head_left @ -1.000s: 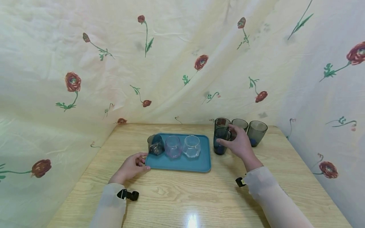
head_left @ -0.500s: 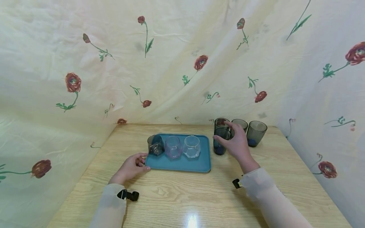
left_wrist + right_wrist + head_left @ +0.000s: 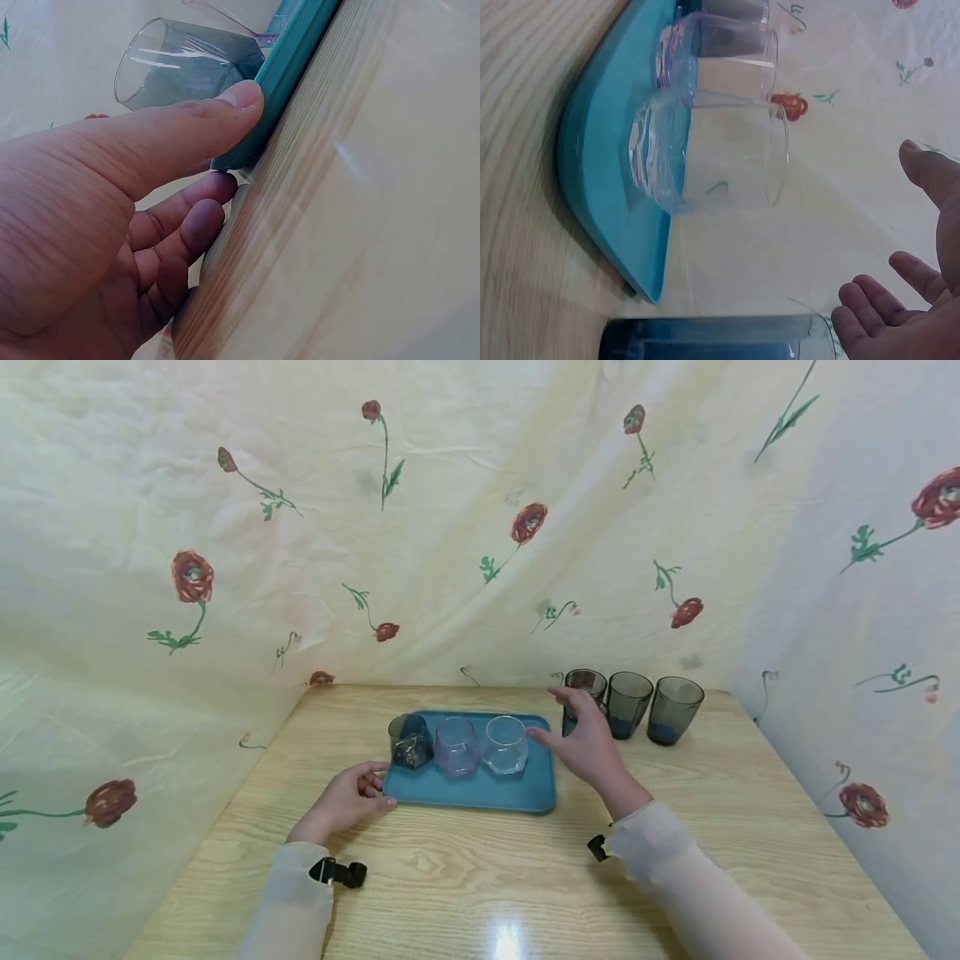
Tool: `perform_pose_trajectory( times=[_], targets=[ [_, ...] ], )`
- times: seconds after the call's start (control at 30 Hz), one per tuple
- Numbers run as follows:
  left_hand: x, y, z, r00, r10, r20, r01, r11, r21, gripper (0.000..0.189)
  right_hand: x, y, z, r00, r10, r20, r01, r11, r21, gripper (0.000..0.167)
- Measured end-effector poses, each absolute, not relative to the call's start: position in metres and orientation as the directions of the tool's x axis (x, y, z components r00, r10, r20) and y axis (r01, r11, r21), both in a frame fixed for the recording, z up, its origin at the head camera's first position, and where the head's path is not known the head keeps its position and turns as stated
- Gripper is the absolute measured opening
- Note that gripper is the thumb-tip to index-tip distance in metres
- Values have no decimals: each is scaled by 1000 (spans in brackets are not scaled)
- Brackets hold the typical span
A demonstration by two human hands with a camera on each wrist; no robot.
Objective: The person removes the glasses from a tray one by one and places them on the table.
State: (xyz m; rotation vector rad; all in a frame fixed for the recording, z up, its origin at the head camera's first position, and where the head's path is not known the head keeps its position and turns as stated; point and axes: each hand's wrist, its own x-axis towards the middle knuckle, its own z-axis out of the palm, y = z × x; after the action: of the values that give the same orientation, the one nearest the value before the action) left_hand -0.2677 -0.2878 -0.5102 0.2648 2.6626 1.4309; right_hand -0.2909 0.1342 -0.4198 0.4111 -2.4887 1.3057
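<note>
My left hand holds the near left corner of the blue tray; in the left wrist view the thumb lies on its rim and the other fingers curl beside its end. On the tray stand a smoky faceted glass, a pink-tinted glass and a clear glass. Holding nothing, my right hand hovers at the tray's right side, thumb and fingers spread near the clear glass. It partly covers the tall dark glasses behind it; the right wrist view shows one tall glass below.
Tall smoky glasses stand at the back right of the wooden table, among them a middle one and a rightmost one. A flowered cloth hangs behind the table and along both sides.
My right hand has moved left from the front tall dark glass, past the row, to the tray's right edge. My left hand and the tray have stayed put.
</note>
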Motion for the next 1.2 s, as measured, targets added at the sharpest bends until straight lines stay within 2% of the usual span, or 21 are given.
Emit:
perform_pose_trajectory(
  times=[0.3, 0.63, 0.93, 1.2],
  targets=[
    [-267, -288, -510, -979, 203, -11, 105, 552, 827, 67, -294, 115, -432, -936, -186, 298, -351, 478, -805, 86],
    [-268, -287, -510, -979, 202, -11, 103, 544, 833, 67, -299, 103, -451, -963, -218, 158, -247, 487, -838, 97],
    [-268, -287, -510, -981, 193, -13, 96, 547, 832, 67, -306, 96, -472, -968, -232, 98, -207, 511, -834, 99],
    [-269, -288, -511, -981, 194, -16, 93, 539, 837, 66, -306, 93, -477, -972, -215, 93, -193, 510, -838, 99]
  ],
)
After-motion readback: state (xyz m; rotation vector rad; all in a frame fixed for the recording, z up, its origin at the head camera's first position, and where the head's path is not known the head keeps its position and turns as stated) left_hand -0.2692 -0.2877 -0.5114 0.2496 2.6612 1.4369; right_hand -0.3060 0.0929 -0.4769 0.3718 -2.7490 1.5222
